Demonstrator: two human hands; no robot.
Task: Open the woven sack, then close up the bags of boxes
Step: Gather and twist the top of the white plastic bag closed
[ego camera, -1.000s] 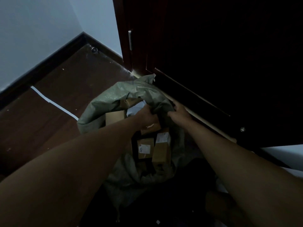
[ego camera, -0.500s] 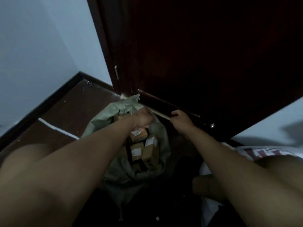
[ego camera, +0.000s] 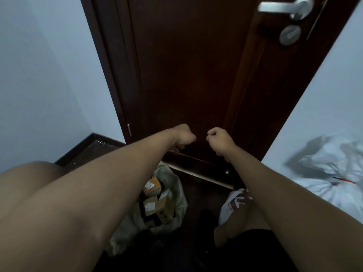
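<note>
The woven sack sits on the floor in the lower middle of the frame, partly hidden under the left forearm. Its mouth gapes open, the pale green-grey fabric slumped outward around the rim. Inside lie several brown cardboard boxes with small white labels, stacked loosely at different tilts.

Above the sack, in the middle of the frame, both hands hang in the air in front of the door, well clear of the sack. The left hand has its fingers curled into a fist; nothing is visible in its grip. The right hand, just beside it with a narrow gap between, is likewise curled into a fist, thumb tucked against the fingers, and its grip holds nothing that can be made out.

At the right edge of the frame a white plastic bag bulges, gathered at a knot with a thin red and dark strip on it. Lower, between the sack and the right forearm, lies a crumpled white cloth with red markings; a bent knee shows below it.

The dark wooden door fills the upper middle, with a silver lever handle and a round lock at upper right. Pale walls flank it, and a dark skirting board runs along the floor at left.
</note>
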